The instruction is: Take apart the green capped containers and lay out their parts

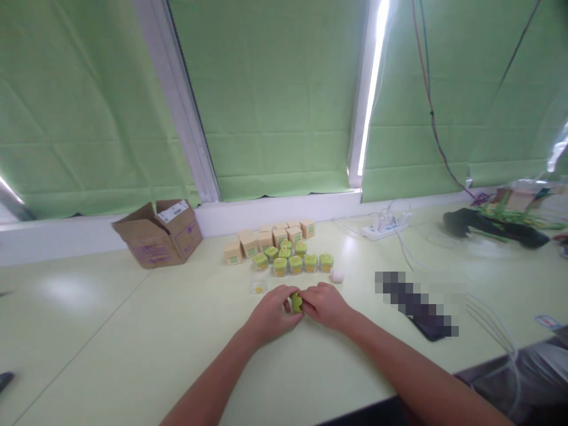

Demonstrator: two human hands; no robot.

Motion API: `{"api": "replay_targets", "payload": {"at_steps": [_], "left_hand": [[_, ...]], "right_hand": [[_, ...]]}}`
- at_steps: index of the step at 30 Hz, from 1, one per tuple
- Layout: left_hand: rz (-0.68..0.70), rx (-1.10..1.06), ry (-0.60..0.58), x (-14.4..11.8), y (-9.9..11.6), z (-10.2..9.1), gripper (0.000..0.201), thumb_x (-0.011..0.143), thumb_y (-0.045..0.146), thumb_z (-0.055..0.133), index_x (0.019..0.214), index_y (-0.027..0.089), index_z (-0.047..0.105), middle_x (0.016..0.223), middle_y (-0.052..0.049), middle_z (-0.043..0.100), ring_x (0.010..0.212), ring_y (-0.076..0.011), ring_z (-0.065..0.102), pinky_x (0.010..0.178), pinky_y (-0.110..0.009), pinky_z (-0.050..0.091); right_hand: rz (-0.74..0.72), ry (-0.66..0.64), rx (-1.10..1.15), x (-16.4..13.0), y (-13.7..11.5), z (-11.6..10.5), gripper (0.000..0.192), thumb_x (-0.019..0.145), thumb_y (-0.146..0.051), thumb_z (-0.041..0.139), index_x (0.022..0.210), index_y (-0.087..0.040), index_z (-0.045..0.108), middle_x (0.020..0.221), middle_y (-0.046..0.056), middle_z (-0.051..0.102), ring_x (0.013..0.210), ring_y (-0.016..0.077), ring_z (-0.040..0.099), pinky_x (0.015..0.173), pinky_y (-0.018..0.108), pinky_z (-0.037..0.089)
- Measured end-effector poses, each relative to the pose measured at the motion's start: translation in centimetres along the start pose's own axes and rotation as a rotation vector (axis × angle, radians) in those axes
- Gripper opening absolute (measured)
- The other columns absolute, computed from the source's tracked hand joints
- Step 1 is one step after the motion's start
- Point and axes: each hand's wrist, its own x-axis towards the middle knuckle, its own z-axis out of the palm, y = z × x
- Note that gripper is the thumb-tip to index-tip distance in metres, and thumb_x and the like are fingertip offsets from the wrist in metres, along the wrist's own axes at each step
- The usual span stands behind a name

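Left hand (275, 315) and right hand (327, 305) are clamping fingers on green piece (297, 303), probably steadying it from both sides; it's being held over counter (293, 378), near side of lidded tubs (296, 264).

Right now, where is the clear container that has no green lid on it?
In the head view, the clear container sits on the table just beyond the left hand, in front of the leftmost green-lidded container.

A table (155, 331) carries a carton (162, 244), small boxes (249, 246) and green-lidded containers (296, 265)
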Motion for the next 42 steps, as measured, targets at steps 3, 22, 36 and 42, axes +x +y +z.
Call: {"api": "replay_targets", "payload": {"at_steps": [3, 22, 36, 42], "left_hand": [[0.009, -0.013, -0.007, 0.0, 0.1, -0.1, 0.032, 0.066, 0.015, 0.063, 0.098, 0.021, 0.061, 0.083, 0.000, 0.059, 0.070, -0.0136, 0.056, 0.067, -0.024, 0.046], [0.008, -0.049, -0.028, 0.0, -0.4, 0.0, 0.037, 0.067, 0.017, 0.064, 0.104, 0.022, 0.061, 0.095, -0.003, 0.062, 0.084, -0.0171, 0.057, 0.070, -0.024, 0.048], [-0.005, -0.019, -0.007, -0.2, -0.9, 0.0, 0.038, 0.068, 0.021, 0.064, 0.106, 0.023, 0.060, 0.098, -0.003, 0.063, 0.084, -0.0168, 0.058, 0.067, -0.023, 0.048], [-0.005, 0.023, 0.023, -0.3, -1.6, -0.2, 0.037, 0.067, 0.021, 0.064, 0.104, 0.024, 0.061, 0.098, -0.002, 0.064, 0.088, -0.0181, 0.059, 0.076, -0.025, 0.048]], "right_hand": [[-0.019, 0.003, 0.032, 0.0, 0.1, 0.1, 0.016, 0.089, -0.024, 0.047, 0.086, -0.017, 0.061, 0.078, 0.003, 0.068, 0.071, 0.0138, 0.059, 0.065, 0.025, 0.032], [0.000, -0.003, 0.118, 0.1, 0.9, 0.7, 0.016, 0.087, -0.028, 0.050, 0.085, -0.019, 0.064, 0.076, 0.002, 0.067, 0.071, 0.0138, 0.058, 0.064, 0.022, 0.034], [0.047, 0.053, 0.307, -0.1, 0.3, 0.3, 0.004, 0.078, -0.020, 0.054, 0.076, -0.019, 0.056, 0.068, -0.002, 0.060, 0.063, 0.0106, 0.052, 0.060, 0.020, 0.032], [0.129, 0.122, 0.385, -0.5, 1.0, 0.5, 0.006, 0.078, -0.024, 0.054, 0.076, -0.018, 0.052, 0.065, -0.003, 0.057, 0.057, 0.0093, 0.048, 0.055, 0.019, 0.031]]}}
